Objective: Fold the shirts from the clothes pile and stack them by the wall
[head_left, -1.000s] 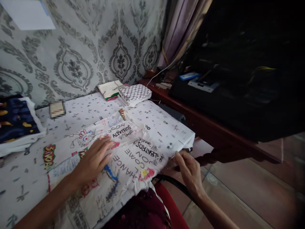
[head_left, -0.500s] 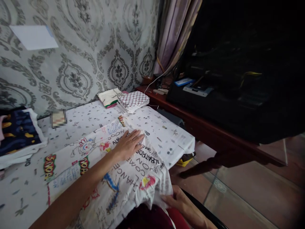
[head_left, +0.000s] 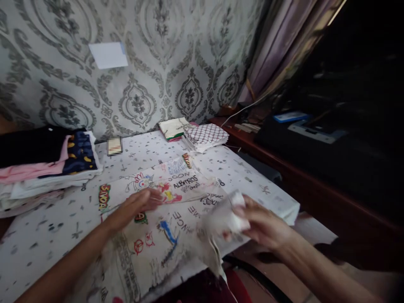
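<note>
A printed white garment [head_left: 170, 214], covered in hand-drawn lettering and coloured doodles, is spread over the near part of the table. My left hand [head_left: 140, 206] is over its middle, palm down with fingers stretched and somewhat blurred; whether it touches the cloth I cannot tell. On the right, my right hand [head_left: 257, 216] grips the garment's near right edge, which is lifted off the table and folded up towards the middle. Motion blurs that raised part.
Folded clothes [head_left: 47, 164] are stacked at the left. At the back lie a folded checked cloth [head_left: 206, 135] and a cream cloth [head_left: 173, 126]. A small card-like item [head_left: 114, 146] is near the wall. A dark wooden table [head_left: 315, 185] stands to the right.
My right hand has raised the garment's right edge from the table's front and brought it up and inward. My left hand has drawn back left off the lettering. The view has turned left.
</note>
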The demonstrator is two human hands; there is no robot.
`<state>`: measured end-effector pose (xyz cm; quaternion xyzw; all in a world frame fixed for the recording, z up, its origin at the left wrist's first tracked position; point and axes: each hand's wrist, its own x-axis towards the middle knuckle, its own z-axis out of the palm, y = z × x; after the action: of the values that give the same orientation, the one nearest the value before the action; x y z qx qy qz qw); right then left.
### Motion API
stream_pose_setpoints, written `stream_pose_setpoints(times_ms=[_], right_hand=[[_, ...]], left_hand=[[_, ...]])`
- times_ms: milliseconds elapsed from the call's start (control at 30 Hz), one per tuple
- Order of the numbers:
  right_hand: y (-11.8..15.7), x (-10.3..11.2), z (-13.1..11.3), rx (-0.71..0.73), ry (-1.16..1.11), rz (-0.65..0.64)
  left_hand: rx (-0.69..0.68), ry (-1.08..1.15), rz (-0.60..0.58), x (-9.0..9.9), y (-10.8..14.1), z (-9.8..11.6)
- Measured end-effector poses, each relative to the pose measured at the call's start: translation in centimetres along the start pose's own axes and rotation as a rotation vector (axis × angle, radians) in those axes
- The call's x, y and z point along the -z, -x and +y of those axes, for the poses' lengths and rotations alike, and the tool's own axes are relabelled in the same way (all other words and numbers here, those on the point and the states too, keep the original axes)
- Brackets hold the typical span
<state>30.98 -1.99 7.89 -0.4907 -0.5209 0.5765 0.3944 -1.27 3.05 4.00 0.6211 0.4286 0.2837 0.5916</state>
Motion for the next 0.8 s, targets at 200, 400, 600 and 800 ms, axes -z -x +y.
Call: stream_pose_setpoints(times_ms=[200,400,600,800], right_hand=[[-14.8,-4.5,-2.2,-0.16,-0.417,0.013],[-16.9,-3.1,2.9,0.089,0.009,0.175],[-13.6,1.2,5.0,0.346,0.796,0.241],[-11.1,2.5,7.1,0.34,1.017,0.281]], left_hand=[[0.242,0.349,0.417,7.7,5.6,-2.6],[0.3,0.304,0.58,8.4,8.0,-3.4],[-0.037,-0.595,0.523,3.6,8.9,-3.7],[-0.213,-1.036,0.167,0.4,9.3,-3.5]])
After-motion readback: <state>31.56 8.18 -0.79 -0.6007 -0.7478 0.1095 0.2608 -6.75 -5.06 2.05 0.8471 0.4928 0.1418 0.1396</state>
